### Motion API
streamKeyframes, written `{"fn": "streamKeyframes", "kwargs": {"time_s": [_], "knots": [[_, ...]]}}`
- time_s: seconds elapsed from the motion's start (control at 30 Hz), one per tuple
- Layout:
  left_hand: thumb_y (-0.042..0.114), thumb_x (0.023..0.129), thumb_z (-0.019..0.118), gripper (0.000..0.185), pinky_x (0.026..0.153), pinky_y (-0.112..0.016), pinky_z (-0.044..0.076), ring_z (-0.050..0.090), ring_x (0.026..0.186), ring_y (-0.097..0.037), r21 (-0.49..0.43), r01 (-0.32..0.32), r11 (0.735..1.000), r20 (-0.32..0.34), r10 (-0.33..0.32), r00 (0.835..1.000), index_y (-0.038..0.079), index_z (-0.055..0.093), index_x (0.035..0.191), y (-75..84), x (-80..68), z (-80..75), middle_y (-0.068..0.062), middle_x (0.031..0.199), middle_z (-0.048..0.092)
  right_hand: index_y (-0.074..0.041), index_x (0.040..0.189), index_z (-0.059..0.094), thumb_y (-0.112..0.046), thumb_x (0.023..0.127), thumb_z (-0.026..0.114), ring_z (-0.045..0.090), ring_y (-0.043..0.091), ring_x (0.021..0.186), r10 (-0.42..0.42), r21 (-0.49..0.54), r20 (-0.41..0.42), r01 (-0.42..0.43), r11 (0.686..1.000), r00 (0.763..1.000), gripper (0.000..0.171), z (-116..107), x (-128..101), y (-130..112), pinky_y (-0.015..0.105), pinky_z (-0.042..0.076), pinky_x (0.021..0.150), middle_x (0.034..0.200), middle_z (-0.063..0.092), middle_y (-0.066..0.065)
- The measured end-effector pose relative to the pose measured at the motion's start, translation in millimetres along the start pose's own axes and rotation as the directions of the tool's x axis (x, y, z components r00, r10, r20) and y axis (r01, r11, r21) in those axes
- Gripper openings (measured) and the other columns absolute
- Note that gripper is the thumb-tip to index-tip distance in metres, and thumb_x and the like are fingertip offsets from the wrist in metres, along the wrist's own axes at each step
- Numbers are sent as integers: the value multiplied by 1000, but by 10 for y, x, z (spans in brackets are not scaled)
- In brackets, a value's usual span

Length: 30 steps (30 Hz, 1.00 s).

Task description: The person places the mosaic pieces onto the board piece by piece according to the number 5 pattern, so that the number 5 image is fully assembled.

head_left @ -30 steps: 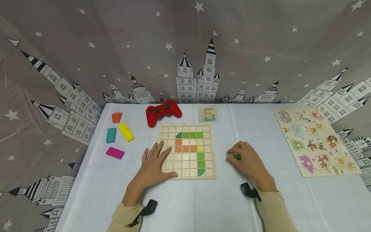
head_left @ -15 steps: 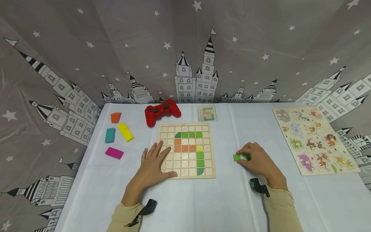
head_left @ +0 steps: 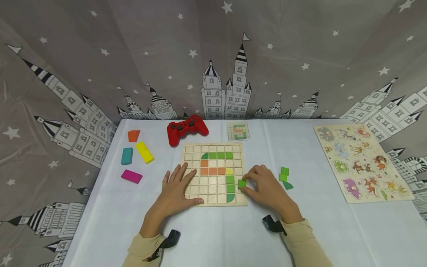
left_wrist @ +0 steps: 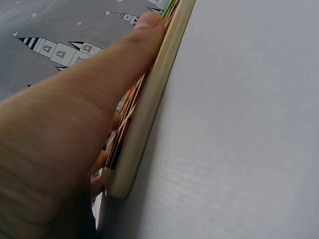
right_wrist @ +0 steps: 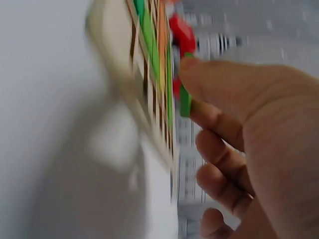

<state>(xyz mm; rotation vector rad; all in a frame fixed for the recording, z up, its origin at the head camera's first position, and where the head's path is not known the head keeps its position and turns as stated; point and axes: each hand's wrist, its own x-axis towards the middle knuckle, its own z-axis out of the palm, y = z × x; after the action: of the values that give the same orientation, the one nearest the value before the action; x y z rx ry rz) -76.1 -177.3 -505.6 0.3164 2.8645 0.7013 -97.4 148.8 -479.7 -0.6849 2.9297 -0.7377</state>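
Observation:
A wooden grid board [head_left: 197, 189] lies mid-table with green, orange and yellow tiles set in some of its squares. My left hand [head_left: 176, 189] rests spread on the board's left side, its thumb [left_wrist: 149, 22] along the near edge in the left wrist view. Between thumb and fingertips my right hand [head_left: 267, 187] pinches a square green tile [head_left: 242, 184] over the board's right edge. The right wrist view shows the same green tile [right_wrist: 186, 99] held on edge, close over the board. Two loose green squares [head_left: 284, 174] and a dark green rounded piece [head_left: 288, 185] lie right of that hand.
A small pattern card [head_left: 238, 130] and a red game controller [head_left: 187, 129] lie behind the board. Orange, teal, yellow [head_left: 145, 152] and magenta blocks sit at left. An animal puzzle board [head_left: 360, 163] lies at right, and a castle-print curtain [head_left: 300, 55] hangs behind.
My right hand picked up a green tile from the loose pieces and carried it left to the board's right edge, uncovering the pieces left behind. My left hand stayed put.

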Motion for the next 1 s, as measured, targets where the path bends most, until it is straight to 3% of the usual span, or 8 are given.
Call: {"fn": "streamKeyframes", "kwargs": {"time_s": [0.2, 0.3, 0.5, 1.0], "knots": [[67, 72, 79, 104, 123, -68, 2, 10, 158, -39, 0, 10, 1000, 7, -10, 1000, 21, 42, 157, 2, 2, 8, -13, 172, 18, -17, 100, 77, -35, 84, 85, 46, 12, 88, -93, 0, -18, 93, 996, 995, 25, 197, 39, -364, 33, 42, 84, 97, 61, -5], [67, 72, 78, 103, 123, -68, 3, 11, 158, -39, 2, 8, 1000, 4, -8, 1000, 21, 42, 157, -1, 4, 14, -13, 171, 19, -19, 98, 77, -39, 83, 84, 46, 8, 86, -118, -49, -14, 117, 992, 993, 25, 294, 33, -453, 28, 39, 78, 94, 59, -9], [68, 72, 78, 103, 123, -68, 2, 11, 159, -38, -5, 9, 1000, 4, -9, 1000, 21, 43, 157, -3, 5, 19, -13, 171, 19, -22, 98, 77, -39, 83, 84, 42, 7, 84, -132, -100, 4, 132, 986, 991, 24, 402, 15, -504, 23, 31, 72, 92, 56, -11], [64, 73, 80, 102, 125, -66, -1, 9, 160, -39, -26, 12, 1000, 19, -11, 1000, 21, 41, 158, 6, -1, -23, -13, 172, 15, -21, 97, 78, -37, 86, 81, 41, 7, 82, -146, -89, 39, 149, 985, 989, 20, 372, 2, -538, 25, 31, 72, 92, 58, -10]]}}
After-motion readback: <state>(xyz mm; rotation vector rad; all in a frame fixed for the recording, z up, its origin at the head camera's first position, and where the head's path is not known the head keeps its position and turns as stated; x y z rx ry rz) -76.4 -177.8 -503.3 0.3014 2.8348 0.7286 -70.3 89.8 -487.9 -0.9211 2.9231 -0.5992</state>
